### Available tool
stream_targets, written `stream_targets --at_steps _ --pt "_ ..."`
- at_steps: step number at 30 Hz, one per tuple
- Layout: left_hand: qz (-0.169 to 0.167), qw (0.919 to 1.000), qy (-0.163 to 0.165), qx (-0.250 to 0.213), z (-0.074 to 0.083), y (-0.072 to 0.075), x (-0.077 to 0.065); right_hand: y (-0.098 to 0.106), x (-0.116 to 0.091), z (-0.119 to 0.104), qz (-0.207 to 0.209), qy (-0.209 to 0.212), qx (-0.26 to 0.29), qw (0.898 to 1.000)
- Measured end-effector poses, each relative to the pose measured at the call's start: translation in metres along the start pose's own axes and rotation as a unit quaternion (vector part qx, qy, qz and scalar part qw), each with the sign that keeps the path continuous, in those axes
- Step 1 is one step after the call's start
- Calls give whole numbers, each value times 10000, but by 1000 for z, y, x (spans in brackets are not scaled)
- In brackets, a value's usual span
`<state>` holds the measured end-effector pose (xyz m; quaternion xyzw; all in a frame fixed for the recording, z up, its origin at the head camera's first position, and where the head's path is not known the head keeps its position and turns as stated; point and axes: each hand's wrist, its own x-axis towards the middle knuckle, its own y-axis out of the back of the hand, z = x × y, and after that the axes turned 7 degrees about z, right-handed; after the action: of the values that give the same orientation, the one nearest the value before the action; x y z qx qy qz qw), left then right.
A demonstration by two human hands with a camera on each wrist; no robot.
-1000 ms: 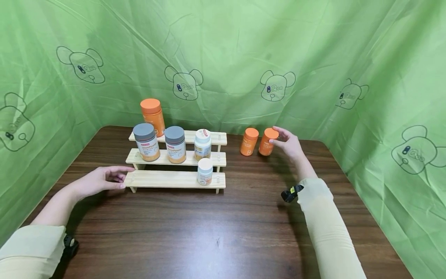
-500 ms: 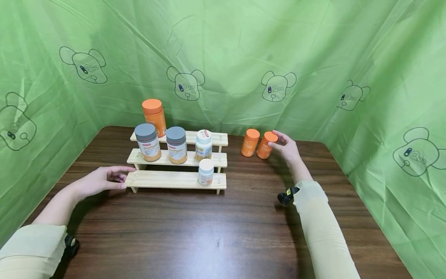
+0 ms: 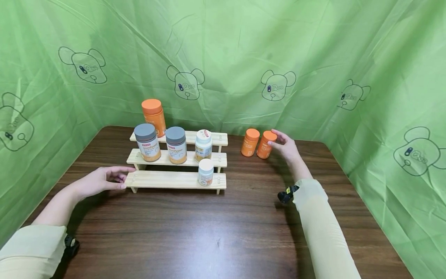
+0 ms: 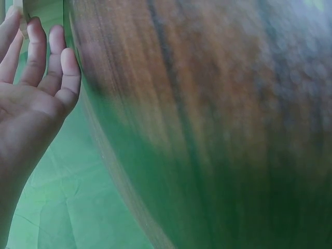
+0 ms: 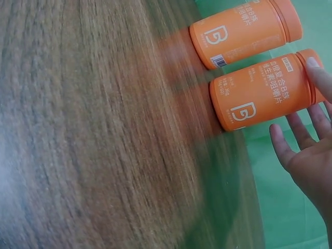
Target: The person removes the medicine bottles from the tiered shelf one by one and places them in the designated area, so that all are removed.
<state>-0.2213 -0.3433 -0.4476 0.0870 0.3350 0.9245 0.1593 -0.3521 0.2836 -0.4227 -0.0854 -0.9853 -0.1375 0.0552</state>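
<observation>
At the right of the head view, my right hand [image 3: 285,147] grips an orange pill bottle [image 3: 266,145] by its lid, thumb in front and fingers behind. The right wrist view shows the thumb [image 5: 317,77] on that lid. Close beside it on the left stands a matching orange bottle [image 3: 250,142]. Both are upright on the table. My left hand [image 3: 101,180] pinches the left end of the lowest step of a wooden tiered display rack [image 3: 163,179]. In the left wrist view only a corner of the rack [image 4: 22,15] shows near the left fingertips.
The rack bears a large orange bottle [image 3: 154,118] at the top, two grey-lidded jars [image 3: 148,143] and a white-lidded bottle [image 3: 203,146] in the middle, and a small white bottle [image 3: 205,173] below. Green cloth [image 3: 230,58] surrounds the dark wooden table [image 3: 195,232].
My right hand and its orange bottle have shifted slightly left and nearer, closing most of the gap to the other orange bottle. The left hand keeps its hold on the rack.
</observation>
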Motion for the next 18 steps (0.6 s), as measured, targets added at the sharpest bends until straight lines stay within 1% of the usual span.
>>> stream_targets --at_steps 4,7,11,16,18 --pt "26 10000 42 28 -1 0 0 0 0 -2 -90 -22 27 10000" --pt "12 10000 4 27 -1 0 0 1 -1 -4 -123 -10 16 9999" --pt "-1 10000 27 -35 0 0 -1 4 -4 -11 -224 151 51 9996" --pt "10 10000 39 -12 2 0 -1 10 -11 -31 -501 400 -185 9978" --pt "13 10000 39 10 2 0 -1 12 -14 -40 -617 384 -228 9971"
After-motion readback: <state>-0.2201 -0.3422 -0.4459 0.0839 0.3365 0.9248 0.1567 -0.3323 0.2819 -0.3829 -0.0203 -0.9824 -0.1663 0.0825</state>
